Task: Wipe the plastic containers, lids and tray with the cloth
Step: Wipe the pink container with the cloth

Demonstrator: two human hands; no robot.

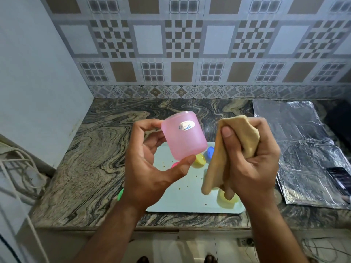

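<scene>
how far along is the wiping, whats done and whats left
Nothing looks finished. In hand: the left hand holds the pink container above the tray, and the right hand grips the bunched cloth, not touching it. Left: crumbs dot the tray, and the yellow container and other pieces wait there.

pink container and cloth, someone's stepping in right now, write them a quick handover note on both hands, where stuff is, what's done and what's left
Left hand: holds the pink container up over the tray, tilted, between thumb and fingertips.
Right hand: grips the bunched tan cloth beside the container, not touching it.
White tray lies on the counter with crumbs on it. On it: a blue piece, a yellow piece, a yellow container, a pink piece partly hidden. A green piece shows behind the left wrist.
Done: cannot tell what has been wiped.
Left: the tray for sure; treat the rest as unwiped.
</scene>
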